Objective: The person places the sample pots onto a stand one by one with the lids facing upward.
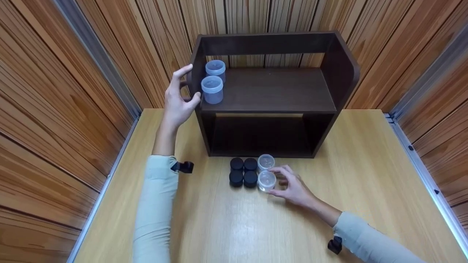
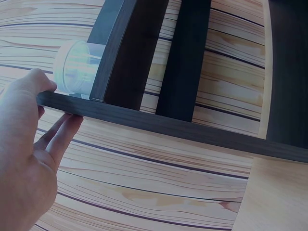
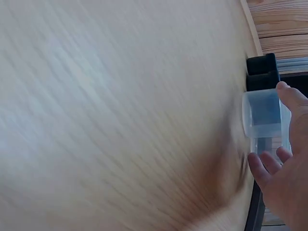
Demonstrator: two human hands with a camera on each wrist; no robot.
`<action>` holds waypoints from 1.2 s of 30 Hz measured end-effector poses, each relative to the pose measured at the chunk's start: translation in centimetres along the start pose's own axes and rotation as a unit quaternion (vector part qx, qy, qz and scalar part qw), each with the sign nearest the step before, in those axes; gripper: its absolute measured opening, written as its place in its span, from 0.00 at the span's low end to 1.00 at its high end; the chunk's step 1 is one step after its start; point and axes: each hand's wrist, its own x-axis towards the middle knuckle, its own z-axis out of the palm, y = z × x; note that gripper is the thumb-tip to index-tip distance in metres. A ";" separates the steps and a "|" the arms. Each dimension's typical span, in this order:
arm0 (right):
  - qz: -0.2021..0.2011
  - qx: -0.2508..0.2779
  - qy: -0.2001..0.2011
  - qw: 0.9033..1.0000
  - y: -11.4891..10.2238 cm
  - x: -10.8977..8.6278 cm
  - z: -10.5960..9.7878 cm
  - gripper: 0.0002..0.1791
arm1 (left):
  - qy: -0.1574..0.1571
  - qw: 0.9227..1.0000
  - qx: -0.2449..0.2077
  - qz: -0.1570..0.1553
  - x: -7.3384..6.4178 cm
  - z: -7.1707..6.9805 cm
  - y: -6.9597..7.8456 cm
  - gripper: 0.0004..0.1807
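In the head view my left hand [image 1: 178, 104] is at the left side of a dark brown shelf [image 1: 270, 87]. The thumb lies on the inner side of its side panel and the fingers on the outer side, gripping the panel's edge. Beside the thumb stand two bluish translucent lidded jars, a front jar [image 1: 212, 91] and a back jar [image 1: 215, 68]. My right hand [image 1: 294, 187] holds the nearer clear jar [image 1: 266, 180] on the table, thumb on its near side, fingers on its far side. Another clear jar [image 1: 266, 162] stands just behind it.
Several black-lidded jars [image 1: 236, 178] stand in two rows left of the clear jars, before the shelf's lower compartment [image 1: 259, 135]. The wooden table [image 1: 226, 226] is bounded by wood-patterned walls [image 1: 55, 109] with metal edging.
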 end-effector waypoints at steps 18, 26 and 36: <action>-0.015 0.011 -0.005 1.000 0.6 0.1 1.5 0.30 | 0.002 1.000 -0.001 -0.007 0.0 -0.1 0.1 0.37; -0.020 0.011 -0.005 1.000 0.7 0.1 1.5 0.30 | 0.001 1.000 0.005 -0.012 -0.1 -0.1 0.1 0.37; -0.037 -0.065 -0.027 0.997 -1.1 0.0 0.4 0.28 | -0.001 1.000 0.001 -0.009 -0.1 -0.1 0.0 0.37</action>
